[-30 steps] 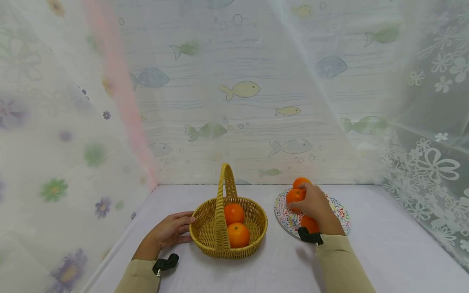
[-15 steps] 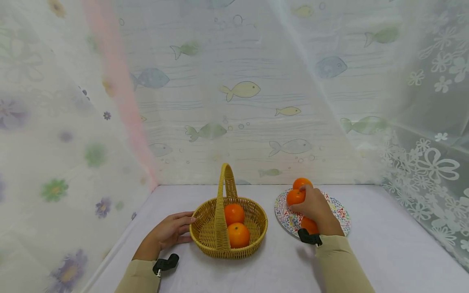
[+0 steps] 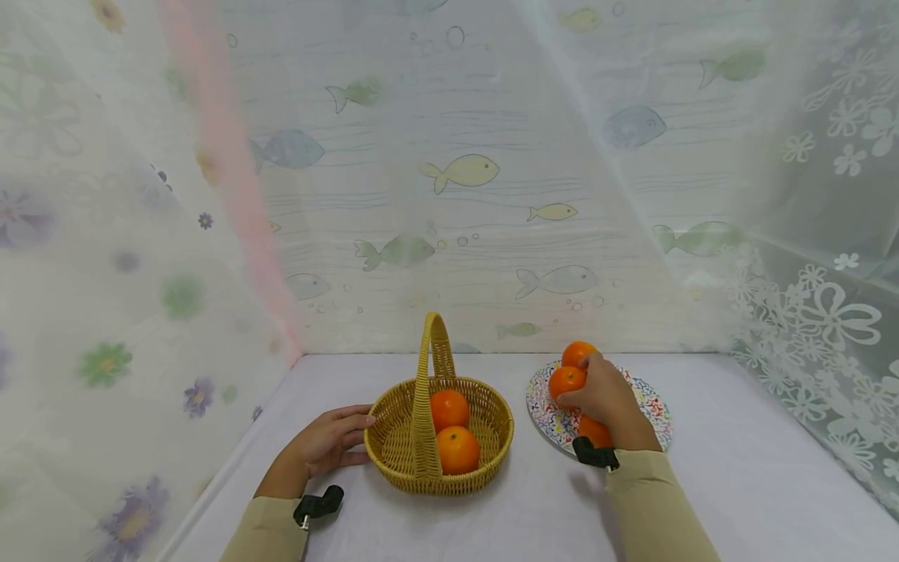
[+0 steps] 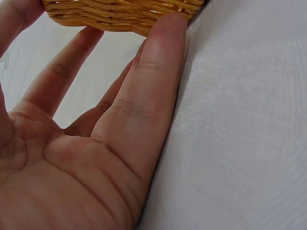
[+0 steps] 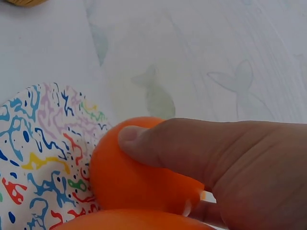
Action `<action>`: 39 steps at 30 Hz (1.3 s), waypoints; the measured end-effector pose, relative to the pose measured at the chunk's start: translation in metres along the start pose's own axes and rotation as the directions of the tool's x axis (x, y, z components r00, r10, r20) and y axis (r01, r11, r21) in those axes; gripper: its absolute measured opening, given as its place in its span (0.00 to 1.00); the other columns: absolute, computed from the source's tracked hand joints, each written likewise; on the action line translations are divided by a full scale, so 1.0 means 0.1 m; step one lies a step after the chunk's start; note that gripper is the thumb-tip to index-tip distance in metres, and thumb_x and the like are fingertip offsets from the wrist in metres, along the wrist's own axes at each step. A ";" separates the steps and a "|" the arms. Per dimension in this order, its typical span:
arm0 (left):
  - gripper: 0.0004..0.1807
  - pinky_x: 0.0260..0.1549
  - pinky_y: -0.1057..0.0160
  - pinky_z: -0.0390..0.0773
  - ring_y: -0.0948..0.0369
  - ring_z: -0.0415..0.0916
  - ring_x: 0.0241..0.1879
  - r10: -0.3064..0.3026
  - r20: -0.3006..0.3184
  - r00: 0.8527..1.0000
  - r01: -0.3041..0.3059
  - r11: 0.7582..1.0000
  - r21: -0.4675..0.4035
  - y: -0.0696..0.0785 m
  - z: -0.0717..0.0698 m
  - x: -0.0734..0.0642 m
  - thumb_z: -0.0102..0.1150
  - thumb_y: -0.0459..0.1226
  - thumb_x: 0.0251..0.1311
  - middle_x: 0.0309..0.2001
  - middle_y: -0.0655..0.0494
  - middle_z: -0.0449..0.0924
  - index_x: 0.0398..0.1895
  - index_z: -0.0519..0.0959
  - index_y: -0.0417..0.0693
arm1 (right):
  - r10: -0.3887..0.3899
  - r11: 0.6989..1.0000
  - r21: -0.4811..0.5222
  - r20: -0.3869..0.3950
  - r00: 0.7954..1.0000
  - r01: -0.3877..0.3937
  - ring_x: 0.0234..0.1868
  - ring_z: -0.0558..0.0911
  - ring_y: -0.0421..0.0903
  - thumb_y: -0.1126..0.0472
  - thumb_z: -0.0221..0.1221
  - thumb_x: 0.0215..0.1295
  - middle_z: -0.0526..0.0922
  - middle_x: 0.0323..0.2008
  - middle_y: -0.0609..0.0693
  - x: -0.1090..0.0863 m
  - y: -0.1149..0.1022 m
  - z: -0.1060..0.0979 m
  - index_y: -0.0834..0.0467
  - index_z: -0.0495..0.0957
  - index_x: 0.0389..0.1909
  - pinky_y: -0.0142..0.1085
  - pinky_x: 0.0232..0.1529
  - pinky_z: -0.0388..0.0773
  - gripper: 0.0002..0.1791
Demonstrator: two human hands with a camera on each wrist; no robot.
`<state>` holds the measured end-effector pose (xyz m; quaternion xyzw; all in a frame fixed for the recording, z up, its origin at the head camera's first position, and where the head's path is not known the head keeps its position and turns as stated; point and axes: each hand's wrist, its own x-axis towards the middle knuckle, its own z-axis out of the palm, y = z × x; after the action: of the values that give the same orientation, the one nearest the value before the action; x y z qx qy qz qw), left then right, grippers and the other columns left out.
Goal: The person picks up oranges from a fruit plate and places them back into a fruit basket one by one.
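My right hand [image 3: 605,392] holds an orange [image 3: 566,383] on a round, colourfully patterned plate [image 3: 548,416]. In the right wrist view the thumb lies across this orange [image 5: 139,177], and most of the other fingers are hidden. Another orange [image 3: 578,353] sits just behind it, and a third orange [image 3: 595,431] shows partly beneath my wrist. My left hand [image 3: 332,443] rests against the left side of a yellow woven basket [image 3: 388,460], fingers fairly straight and fingertips touching the weave. Inside the basket, right of its tall handle, lie two oranges [image 3: 457,450].
A white cloth [image 3: 534,515] covers the table. Behind stands a hanging curtain [image 3: 463,234] printed with fish, with flowered sheets on the left and right sides. Table surface shows between the basket and the plate.
The thumb and fingers of my right hand have settled around the orange, which has shifted very slightly. My left hand and the basket stay where they were.
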<state>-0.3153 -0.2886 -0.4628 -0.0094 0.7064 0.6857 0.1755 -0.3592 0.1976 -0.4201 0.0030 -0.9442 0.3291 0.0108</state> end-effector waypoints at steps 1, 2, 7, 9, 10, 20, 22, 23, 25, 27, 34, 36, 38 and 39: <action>0.39 0.52 0.45 0.85 0.56 0.84 0.56 -0.001 -0.001 1.000 0.001 1.000 -0.001 0.00 0.00 0.00 0.66 0.48 0.69 0.63 0.49 0.81 0.77 0.64 0.41 | -0.001 1.000 -0.006 0.001 1.000 0.001 0.52 0.77 0.63 0.47 0.76 0.54 0.73 0.60 0.67 -0.01 -0.01 -0.01 0.65 0.62 0.69 0.58 0.52 0.79 0.50; 0.39 0.52 0.45 0.85 0.56 0.84 0.56 -0.002 -0.004 1.000 0.002 1.000 -0.002 0.00 0.00 0.00 0.66 0.48 0.69 0.63 0.49 0.81 0.77 0.65 0.41 | -0.004 1.000 -0.013 -0.001 1.000 0.004 0.52 0.77 0.62 0.46 0.76 0.53 0.72 0.59 0.67 -0.01 -0.01 -0.01 0.65 0.63 0.70 0.57 0.52 0.79 0.50; 0.40 0.52 0.45 0.85 0.55 0.84 0.56 -0.004 -0.013 1.000 0.004 1.000 -0.002 0.00 0.00 0.00 0.66 0.48 0.68 0.63 0.49 0.81 0.77 0.65 0.41 | -0.026 0.999 -0.032 -0.024 0.999 0.026 0.49 0.76 0.61 0.42 0.75 0.53 0.71 0.57 0.67 -0.03 -0.05 -0.04 0.64 0.67 0.72 0.50 0.45 0.79 0.51; 0.40 0.52 0.45 0.85 0.55 0.84 0.56 -0.004 -0.013 1.000 0.004 1.000 -0.002 0.00 0.00 0.00 0.66 0.48 0.68 0.63 0.49 0.81 0.77 0.65 0.41 | -0.039 0.999 -0.037 -0.045 0.998 0.037 0.48 0.75 0.60 0.40 0.73 0.54 0.72 0.56 0.66 -0.03 -0.06 -0.05 0.63 0.68 0.72 0.47 0.42 0.77 0.50; 0.40 0.52 0.45 0.85 0.55 0.84 0.56 -0.004 -0.013 1.000 0.004 1.000 -0.002 0.00 0.00 0.00 0.67 0.48 0.68 0.63 0.49 0.81 0.77 0.65 0.41 | -0.044 0.998 -0.037 -0.057 0.997 0.042 0.47 0.75 0.59 0.39 0.73 0.54 0.72 0.56 0.65 -0.02 -0.06 -0.05 0.63 0.69 0.71 0.46 0.42 0.77 0.50; 0.40 0.52 0.45 0.86 0.55 0.84 0.56 -0.006 -0.012 1.000 0.006 1.000 -0.009 -0.01 0.00 0.00 0.67 0.48 0.67 0.62 0.49 0.82 0.77 0.65 0.41 | -0.055 0.995 0.071 -0.119 0.991 0.064 0.52 0.76 0.59 0.35 0.71 0.56 0.76 0.59 0.62 -0.04 -0.17 -0.15 0.61 0.67 0.68 0.51 0.49 0.79 0.48; 0.40 0.52 0.45 0.85 0.55 0.84 0.56 -0.002 -0.007 1.000 0.002 1.000 -0.009 -0.01 0.00 0.00 0.66 0.48 0.68 0.62 0.50 0.82 0.77 0.65 0.41 | -0.064 0.993 0.090 -0.123 0.990 0.076 0.52 0.77 0.58 0.35 0.71 0.56 0.78 0.59 0.61 -0.06 -0.21 -0.17 0.60 0.67 0.67 0.50 0.49 0.80 0.47; 0.39 0.52 0.45 0.85 0.55 0.84 0.56 0.000 -0.004 1.000 0.000 1.000 -0.009 -0.01 0.00 0.00 0.66 0.47 0.68 0.62 0.50 0.82 0.77 0.65 0.41 | -0.073 0.992 0.096 -0.126 0.989 0.085 0.51 0.78 0.58 0.35 0.71 0.56 0.78 0.59 0.61 -0.07 -0.23 -0.19 0.61 0.67 0.67 0.50 0.49 0.80 0.47; 0.39 0.52 0.45 0.85 0.55 0.84 0.56 0.002 0.000 1.000 -0.002 1.000 -0.009 -0.01 0.00 0.00 0.66 0.47 0.69 0.62 0.50 0.82 0.77 0.65 0.41 | -0.091 0.990 0.098 -0.135 0.987 0.104 0.51 0.79 0.58 0.35 0.71 0.56 0.79 0.59 0.61 -0.09 -0.27 -0.21 0.61 0.67 0.66 0.50 0.48 0.80 0.47; 0.39 0.53 0.45 0.85 0.56 0.84 0.56 0.003 0.002 1.000 -0.003 1.000 -0.010 -0.01 -0.01 0.00 0.66 0.47 0.69 0.62 0.50 0.82 0.77 0.64 0.40 | -0.111 0.987 0.099 -0.140 0.984 0.126 0.53 0.79 0.59 0.36 0.72 0.56 0.78 0.60 0.62 -0.12 -0.31 -0.22 0.61 0.67 0.67 0.50 0.49 0.80 0.47; 0.39 0.53 0.45 0.85 0.56 0.84 0.56 0.008 0.013 1.000 -0.008 1.000 -0.009 -0.01 -0.01 -0.01 0.65 0.47 0.69 0.62 0.50 0.82 0.77 0.64 0.40 | -0.172 0.979 0.086 -0.156 0.973 0.187 0.57 0.78 0.60 0.38 0.72 0.57 0.75 0.64 0.60 -0.17 -0.43 -0.22 0.59 0.67 0.71 0.54 0.53 0.80 0.47; 0.39 0.53 0.45 0.85 0.56 0.84 0.56 0.009 0.015 1.000 -0.008 1.000 -0.007 -0.01 -0.01 -0.01 0.65 0.46 0.70 0.62 0.50 0.82 0.77 0.64 0.40 | -0.186 0.978 0.069 -0.164 0.969 0.199 0.57 0.78 0.60 0.39 0.71 0.57 0.75 0.63 0.60 -0.19 -0.46 -0.22 0.58 0.68 0.71 0.55 0.53 0.80 0.46; 0.39 0.53 0.45 0.85 0.56 0.84 0.56 0.008 0.016 1.000 -0.008 1.000 -0.009 0.00 -0.01 -0.01 0.65 0.46 0.70 0.62 0.50 0.82 0.77 0.64 0.40 | -0.197 0.976 0.063 -0.168 0.966 0.210 0.56 0.77 0.59 0.39 0.72 0.58 0.75 0.63 0.59 -0.20 -0.49 -0.22 0.57 0.69 0.70 0.54 0.52 0.81 0.45; 0.39 0.53 0.45 0.85 0.56 0.84 0.56 0.007 0.015 1.000 -0.007 1.000 -0.010 0.00 0.00 -0.01 0.65 0.46 0.70 0.62 0.50 0.82 0.77 0.64 0.40 | -0.200 0.975 0.064 -0.168 0.965 0.213 0.56 0.77 0.59 0.39 0.72 0.57 0.75 0.62 0.59 -0.21 -0.50 -0.22 0.57 0.69 0.70 0.54 0.52 0.81 0.45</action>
<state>-0.3142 -0.2893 -0.4626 -0.0026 0.7018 0.6897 0.1786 -0.3376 0.1719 -0.3727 0.0752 -0.9206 0.3636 0.1208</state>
